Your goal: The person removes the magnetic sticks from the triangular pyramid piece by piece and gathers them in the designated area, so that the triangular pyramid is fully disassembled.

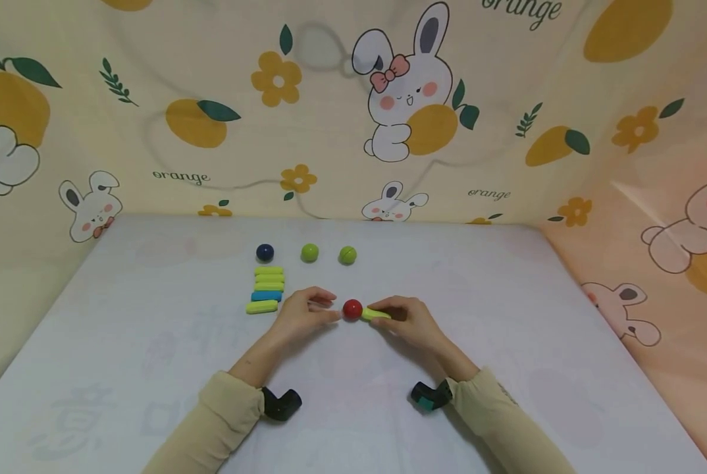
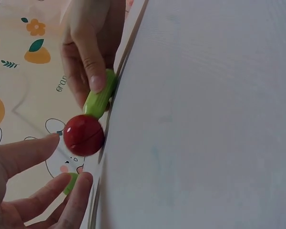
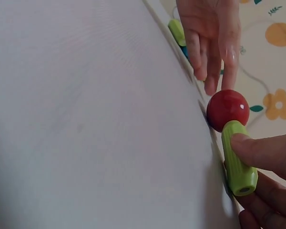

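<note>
My right hand (image 1: 411, 320) pinches a short ribbed yellow-green rod (image 3: 239, 164) between thumb and fingers. The rod's far end touches a glossy red ball (image 1: 352, 309), which sits at the middle of the white table. On the ball's other side is my left hand (image 1: 301, 313), its fingers loosely spread and nothing in them. A narrow gap shows between the left thumb and the red ball (image 2: 84, 135) in the left wrist view. A small hole marks the rod's near end in the right wrist view.
Left of the hands, several yellow-green rods (image 1: 268, 278) and one blue rod (image 1: 266, 296) lie in a column. Behind stand a dark blue ball (image 1: 265, 253) and two green balls, one in the middle (image 1: 309, 253) and one at right (image 1: 347, 255). Printed cloth (image 1: 330, 131) hangs around the table.
</note>
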`<state>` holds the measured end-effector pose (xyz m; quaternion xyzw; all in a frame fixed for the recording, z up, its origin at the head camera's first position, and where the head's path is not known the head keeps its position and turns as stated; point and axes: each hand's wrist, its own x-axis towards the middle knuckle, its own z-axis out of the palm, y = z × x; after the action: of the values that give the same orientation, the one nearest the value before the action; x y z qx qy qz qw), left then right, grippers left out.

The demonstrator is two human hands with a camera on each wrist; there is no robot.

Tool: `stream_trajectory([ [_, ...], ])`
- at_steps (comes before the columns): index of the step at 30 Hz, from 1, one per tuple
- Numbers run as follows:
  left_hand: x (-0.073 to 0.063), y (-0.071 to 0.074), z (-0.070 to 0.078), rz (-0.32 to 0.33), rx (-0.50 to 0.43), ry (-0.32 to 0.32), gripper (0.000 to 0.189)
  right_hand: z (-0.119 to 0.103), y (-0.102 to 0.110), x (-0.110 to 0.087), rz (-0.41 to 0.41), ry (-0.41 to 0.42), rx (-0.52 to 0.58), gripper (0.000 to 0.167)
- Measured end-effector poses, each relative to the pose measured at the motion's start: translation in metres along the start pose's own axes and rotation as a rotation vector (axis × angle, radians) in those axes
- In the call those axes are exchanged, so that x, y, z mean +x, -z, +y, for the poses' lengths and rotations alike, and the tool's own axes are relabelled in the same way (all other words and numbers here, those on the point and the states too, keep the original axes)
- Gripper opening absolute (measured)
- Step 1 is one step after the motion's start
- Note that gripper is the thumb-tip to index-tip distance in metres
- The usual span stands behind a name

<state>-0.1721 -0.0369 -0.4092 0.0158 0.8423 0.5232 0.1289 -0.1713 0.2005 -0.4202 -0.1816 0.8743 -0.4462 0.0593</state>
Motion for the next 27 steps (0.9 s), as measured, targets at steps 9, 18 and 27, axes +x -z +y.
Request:
stream_trajectory([
  [9,0.001,-0.007,0.000,-0.008,-0.020,-0.020,0.038,-0.038,0.002,-0.003,-0.023,0.005,0.020,0.026],
  [18,0.002,-0.011,0.001,-0.010,-0.036,-0.022,0.038,-0.040,0.002,-0.003,-0.014,-0.007,0.039,0.026],
  [27,0.004,-0.014,0.001,-0.018,-0.025,-0.042,0.036,-0.042,0.002,-0.003,-0.011,-0.014,0.038,0.026],
])
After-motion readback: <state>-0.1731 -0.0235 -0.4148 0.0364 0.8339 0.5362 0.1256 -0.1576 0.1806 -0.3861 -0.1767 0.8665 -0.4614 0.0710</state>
